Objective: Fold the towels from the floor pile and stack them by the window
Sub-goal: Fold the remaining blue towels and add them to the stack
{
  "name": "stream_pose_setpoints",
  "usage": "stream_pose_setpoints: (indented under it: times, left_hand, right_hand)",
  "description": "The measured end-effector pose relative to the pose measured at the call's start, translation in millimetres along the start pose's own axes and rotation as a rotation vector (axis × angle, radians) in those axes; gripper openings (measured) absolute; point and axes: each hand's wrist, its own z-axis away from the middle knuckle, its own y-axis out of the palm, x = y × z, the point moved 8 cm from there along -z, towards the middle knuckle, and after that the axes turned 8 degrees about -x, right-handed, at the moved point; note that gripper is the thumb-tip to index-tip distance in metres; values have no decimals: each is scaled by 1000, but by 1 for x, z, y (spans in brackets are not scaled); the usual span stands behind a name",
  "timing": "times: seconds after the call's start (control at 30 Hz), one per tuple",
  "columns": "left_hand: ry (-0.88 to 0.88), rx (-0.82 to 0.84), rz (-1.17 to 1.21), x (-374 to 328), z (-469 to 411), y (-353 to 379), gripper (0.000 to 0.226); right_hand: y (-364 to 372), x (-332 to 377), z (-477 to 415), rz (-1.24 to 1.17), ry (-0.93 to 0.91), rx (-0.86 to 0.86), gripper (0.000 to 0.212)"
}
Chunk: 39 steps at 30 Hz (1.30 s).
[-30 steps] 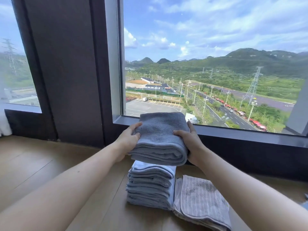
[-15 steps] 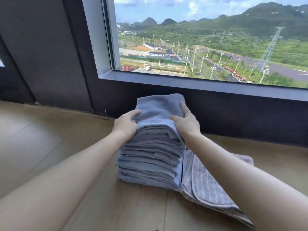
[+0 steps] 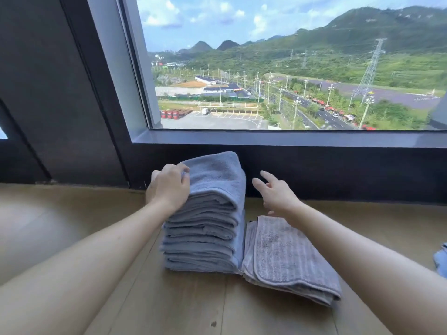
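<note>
The fingers (image 3: 267, 176) of my right hand (image 3: 275, 195) have let go. Half a second ago they clasped the top towel (image 3: 217, 180); now they are spread and loose just to its right, touching nothing. My left hand (image 3: 169, 187) still curls its fingers over that towel's left edge. Under them the towel lies on the blue-grey stack (image 3: 203, 240), below the window sill (image 3: 266, 137). A striped grey cloth (image 3: 287, 257) lies folded beneath my right wrist. I judge this towel placed, with only the left release remaining.
</note>
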Motion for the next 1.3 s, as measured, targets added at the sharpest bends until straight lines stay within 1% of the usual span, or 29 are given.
stream_pose_setpoints:
  times: [0.07,0.13,0.2,0.3,0.43,0.5,0.63,0.73,0.8,0.87,0.93,1.03,1.13,1.2,1.3]
  left_hand:
    - [104,-48,67,-44,11,-14,31]
    - [159,-29,157,-89,32,-14,29]
    - [210,44,236,-134,61,-2,27]
    - [325,168,263,-199,107,29,25]
    - [352,319,295,-265,163,72,22]
    - [368,386,297,-288,191,93,21]
    - [405,490,282,-313,232,126,19]
    - [404,526,273,-316,246,147,21]
    - [397,547,256,-316,251,159,21]
    - [393,562,248,-316,255,169,22]
    - [383,561,253,-318,256,176,22]
    - [372,580,266,-324,258,186,23]
    - [347,624,289,-326,265,200,24]
    - [340,651,297,-327,271,208,24]
    - [353,682,296,-331,278,216,24]
  right_hand:
    - [-44,-12,16,31,27,-24,53]
    - [-90,-35,35,66,78,-40,47]
    - [-132,-62,55,95,130,-37,42]
    - [-190,-103,86,182,204,-29,37]
    - [-255,-145,120,267,261,-67,30]
    - [-275,-163,133,331,255,-57,32]
    - [-291,-201,144,613,209,5,38]
    - [-305,-234,141,682,262,-59,42]
    - [-312,-251,139,682,293,-90,46]
    - [-314,-265,136,673,312,-103,54]
    - [-313,-275,132,644,340,-118,64]
    - [-310,-291,124,585,374,-140,72]
    - [-308,-308,118,539,418,-162,76]
    - [-309,-316,116,459,451,-213,75]
    - [-307,-318,112,332,429,-256,71]
